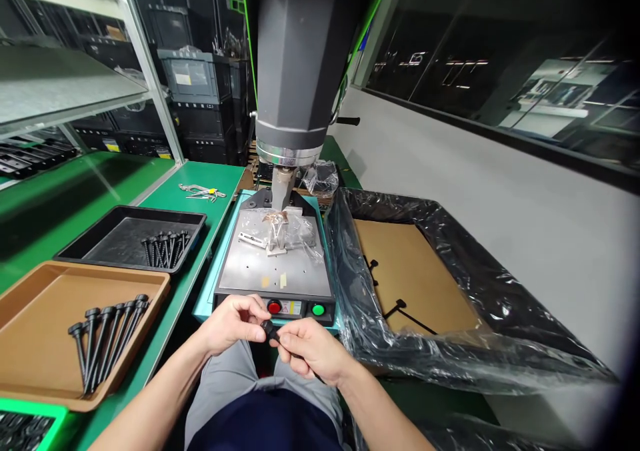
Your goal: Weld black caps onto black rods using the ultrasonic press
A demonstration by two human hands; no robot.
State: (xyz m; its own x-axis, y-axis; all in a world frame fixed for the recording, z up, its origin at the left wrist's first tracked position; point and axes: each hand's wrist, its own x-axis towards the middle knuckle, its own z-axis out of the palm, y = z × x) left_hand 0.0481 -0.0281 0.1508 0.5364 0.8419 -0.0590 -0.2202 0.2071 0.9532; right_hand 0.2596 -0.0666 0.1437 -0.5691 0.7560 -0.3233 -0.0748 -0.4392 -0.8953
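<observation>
Just in front of the machine's button panel, my left hand (237,324) pinches the round head of a black rod-like part (270,330) between thumb and fingers. My right hand (313,350) is closed around the same part just below its head; most of the shaft is hidden in that hand. Beyond my hands is a press-like machine (295,58) with a metal base plate (250,268), a red button (274,306) and a green button (318,310). On the plate stands a metal fixture (277,234) partly wrapped in clear plastic, right under the machine's tool tip (283,188).
Left, a brown tray (35,318) holds several black round-headed rods (107,334), and a black tray (113,238) holds more. Pliers (203,192) lie behind them. Right, a box lined with black plastic (360,318) contains cardboard (425,271) and a few black rods (400,306).
</observation>
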